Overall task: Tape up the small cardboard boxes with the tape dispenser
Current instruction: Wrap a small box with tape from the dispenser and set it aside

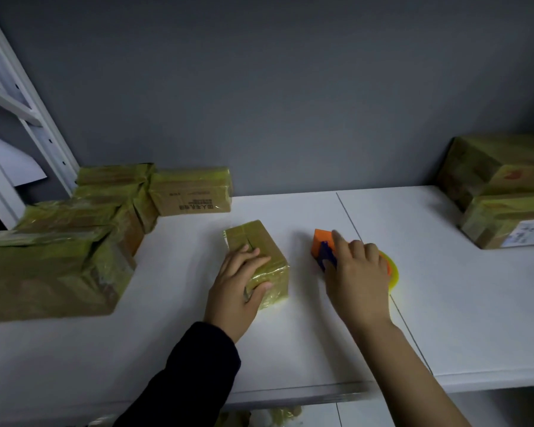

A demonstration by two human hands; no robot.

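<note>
Our left hand [241, 282], dark-sleeved, grips the small box [250, 237] at mid-table: the fingers lie close together across the near part of its top, and the thumb hooks down its front face. Just to the right, apart from the box, our right hand [356, 280] covers the tape dispenser [321, 243], forefinger straight along its orange head, other fingers curled over the yellow roll [394, 274]. Both things rest on the white table [167, 334]. Taped parcels [59, 251] crowd the far left, and larger parcels [506, 195] stand at the far right.
</note>
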